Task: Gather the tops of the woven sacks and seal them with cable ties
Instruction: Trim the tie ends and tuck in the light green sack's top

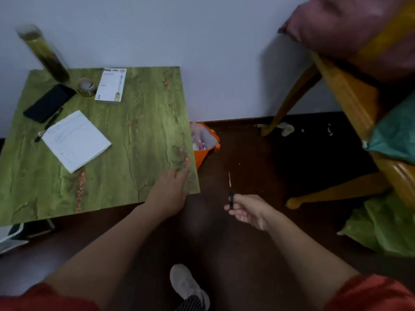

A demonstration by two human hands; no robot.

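The left hand is laid flat, fingers straight, on the near right corner of the green table. A small black tool is pinched in the curled fingers of the right hand, which is held over the dark floor. A thin pale strip is seen just beyond the tool; whether it is held or lies on the floor cannot be told. A green woven sack is slumped on the floor at the far right, beside the leg of a wooden chair, and a teal sack is lodged higher against the chair. On the table's far side a phone, a pen, a sheet of paper, a tape roll, a white card and a tall bottle are gathered. An orange bag is set on the floor, touching the table's right edge.
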